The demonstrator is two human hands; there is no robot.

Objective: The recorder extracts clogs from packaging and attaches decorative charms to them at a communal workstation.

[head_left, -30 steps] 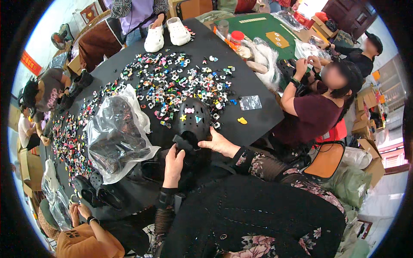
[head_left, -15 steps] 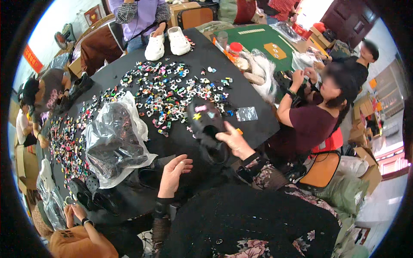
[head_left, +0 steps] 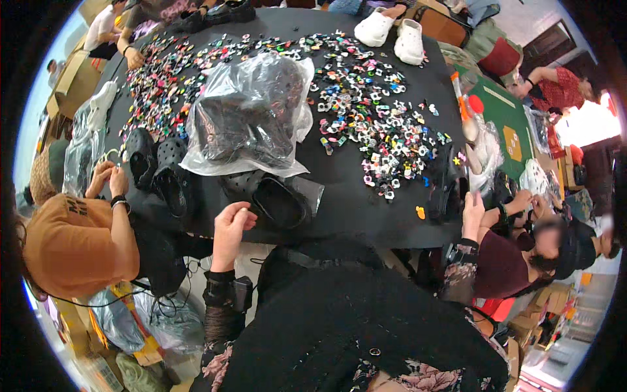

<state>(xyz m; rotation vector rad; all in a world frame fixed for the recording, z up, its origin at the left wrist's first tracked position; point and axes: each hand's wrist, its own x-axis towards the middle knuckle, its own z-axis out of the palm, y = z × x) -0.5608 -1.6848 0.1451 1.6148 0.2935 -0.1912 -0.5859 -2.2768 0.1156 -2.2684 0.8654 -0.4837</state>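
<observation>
My right hand [head_left: 473, 214] grips a black clog [head_left: 446, 189] at the right end of the table. The clog is seen nearly edge-on, with small coloured charms near its toe. My left hand [head_left: 231, 230] is over the table's front edge, its fingers curled together; whatever is in them, if anything, is too small to make out. Just beyond it lies another black clog [head_left: 282, 201] with its opening toward me, beside a clear plastic sheet [head_left: 311, 193]. A clear bag of black clogs [head_left: 245, 121] rests behind that shoe.
Small colourful shoe charms [head_left: 366, 117] are spread over the black table [head_left: 385, 221]. A pair of black clogs [head_left: 171, 173] lies at left by a person in orange [head_left: 85, 242]. White clogs [head_left: 409, 42] are at the far edge. People work at right near a green table [head_left: 499, 108].
The black clog in my right hand has moved right and turned edge-on. My left hand has moved left. The view has swung, uncovering the other black clog in front of the bag.
</observation>
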